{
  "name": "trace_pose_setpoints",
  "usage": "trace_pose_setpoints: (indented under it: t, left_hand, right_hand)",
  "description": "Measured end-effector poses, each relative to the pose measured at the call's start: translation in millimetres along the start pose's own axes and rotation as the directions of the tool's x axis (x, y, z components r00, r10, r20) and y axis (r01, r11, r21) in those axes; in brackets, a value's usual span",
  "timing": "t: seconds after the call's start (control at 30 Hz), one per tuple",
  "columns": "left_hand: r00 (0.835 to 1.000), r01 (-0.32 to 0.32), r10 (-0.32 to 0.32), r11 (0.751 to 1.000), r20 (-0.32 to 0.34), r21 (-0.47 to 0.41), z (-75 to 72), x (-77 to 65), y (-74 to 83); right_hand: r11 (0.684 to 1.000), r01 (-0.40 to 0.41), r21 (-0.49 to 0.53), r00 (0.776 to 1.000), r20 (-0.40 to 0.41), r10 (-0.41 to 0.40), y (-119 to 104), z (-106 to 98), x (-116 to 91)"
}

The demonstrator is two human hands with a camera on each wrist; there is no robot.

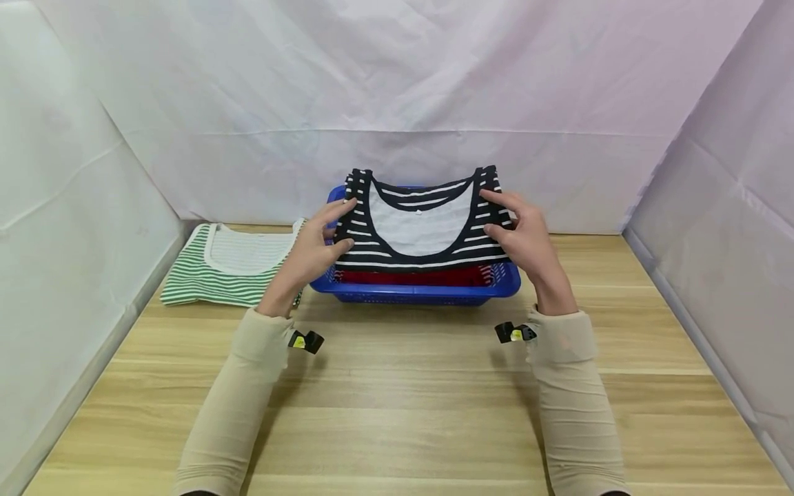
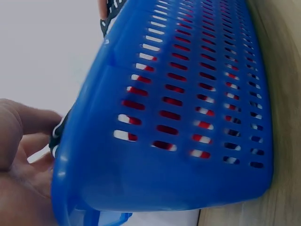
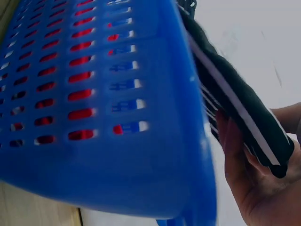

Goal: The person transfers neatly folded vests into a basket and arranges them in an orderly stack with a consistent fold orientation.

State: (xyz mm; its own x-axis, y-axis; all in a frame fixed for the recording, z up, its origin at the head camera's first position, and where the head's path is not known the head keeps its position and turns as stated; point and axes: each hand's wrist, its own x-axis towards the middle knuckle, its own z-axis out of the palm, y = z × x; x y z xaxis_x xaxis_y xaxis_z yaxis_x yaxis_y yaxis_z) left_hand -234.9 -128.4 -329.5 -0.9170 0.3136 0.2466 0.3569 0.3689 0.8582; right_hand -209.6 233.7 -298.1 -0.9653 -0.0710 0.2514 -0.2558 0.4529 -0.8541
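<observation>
A folded black-and-white striped tank top (image 1: 428, 262) is held over the blue plastic basket (image 1: 409, 295), its scooped neckline showing a white inside. My left hand (image 1: 307, 248) grips its left side, thumb and fingers on the striped cloth. On the other side my right hand (image 1: 528, 238) pinches the right edge; the right wrist view shows the folded tank top (image 3: 249, 110) between thumb and fingers, beside the basket's rim. Beneath it, red cloth (image 1: 415, 277) lies inside the basket, and red and white show through the slotted basket wall (image 2: 160, 183) in the left wrist view.
A folded green-and-white striped top (image 1: 214, 289) lies on the wooden table (image 1: 397, 399) left of the basket, partly behind my left hand. White cloth walls (image 1: 397, 96) enclose the table at the back and both sides.
</observation>
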Motion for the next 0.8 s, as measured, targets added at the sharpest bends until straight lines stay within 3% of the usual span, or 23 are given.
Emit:
trace_pose_setpoints:
  t: [0.2, 0.57, 0.8]
  left_hand:
    - [0.998, 0.007, -0.012, 0.997, 0.069, 0.075, 2.9, 1.0, -5.5]
    - [0.994, 0.000, -0.017, 0.988, 0.109, 0.156, 6.5, 2.2, -7.4]
    - [0.996, -0.016, -0.012, 0.946, 0.086, 0.323, 11.0, 1.9, -3.8]
  right_hand:
    - [0.993, 0.002, -0.114, 0.998, 0.066, 0.006, 6.0, 3.2, 3.0]
    - [0.989, -0.043, -0.143, 0.998, 0.038, 0.049, 14.5, 7.4, 5.5]
    - [0.982, -0.081, -0.173, 0.994, 0.055, 0.091, 16.3, 13.6, 7.0]
